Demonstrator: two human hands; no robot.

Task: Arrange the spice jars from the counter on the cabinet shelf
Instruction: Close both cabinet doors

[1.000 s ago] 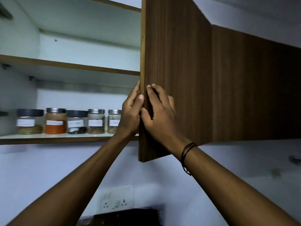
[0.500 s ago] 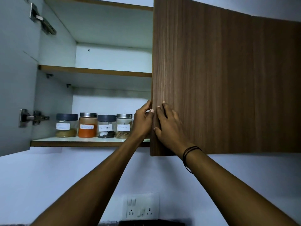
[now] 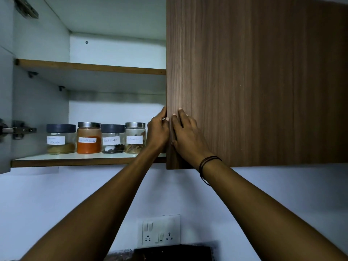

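Several labelled spice jars stand in a row on the lower cabinet shelf (image 3: 75, 161): a dark-lidded jar of brown powder (image 3: 60, 139), a steel-lidded jar of orange-red powder (image 3: 88, 138), a dark-lidded jar of peppercorns (image 3: 112, 139) and a steel-lidded jar of brown sticks (image 3: 134, 138). My left hand (image 3: 158, 132) pinches the left edge of the wooden cabinet door (image 3: 254, 81), fingers behind it and thumb on the front. My right hand (image 3: 186, 136) lies flat on the door's face beside that edge. The shelf behind my left hand and the door is hidden.
The upper shelf (image 3: 90, 67) holds nothing visible. The left cabinet door (image 3: 4, 110) stands open at the far left with its hinge (image 3: 18, 129). A switch and socket plate (image 3: 159, 230) sits on the wall below, above a dark object (image 3: 173, 253).
The wooden door has swung from standing out towards me to nearly flat with the cabinet front. Both hands stayed at its edge, and my right hand flattened onto its face.
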